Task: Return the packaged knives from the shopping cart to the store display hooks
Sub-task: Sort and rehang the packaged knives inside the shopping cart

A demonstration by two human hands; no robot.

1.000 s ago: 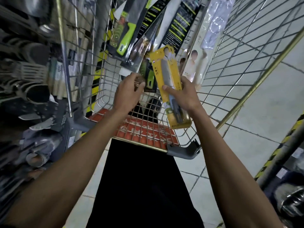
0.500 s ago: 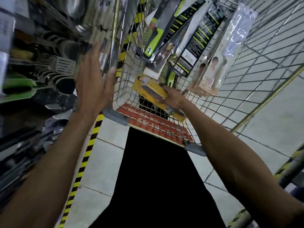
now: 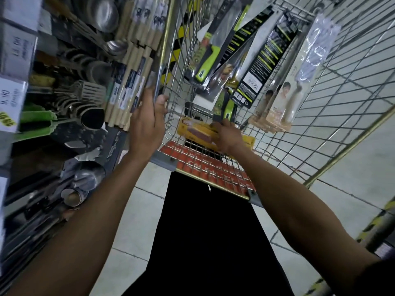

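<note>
The wire shopping cart stands in front of me with several packaged knives leaning inside it. My right hand is closed on a yellow packaged knife, which lies flat and low over the cart's near end. My left hand grips the cart's left rim rail. Further in lean a green-handled knife pack, a black-carded knife pack and a clear pack with pale handles. The display hooks themselves are hidden among the goods on the left.
A store shelf on the left holds hanging steel ladles, slotted turners, bundles of wooden-handled utensils and price tags. Black-and-yellow floor tape runs beside the cart. Pale floor tiles lie to the right.
My left hand left the cart's contents, swung out to the left and came back to grip the cart's rim. My right hand lowered the yellow pack from upright to flat.
</note>
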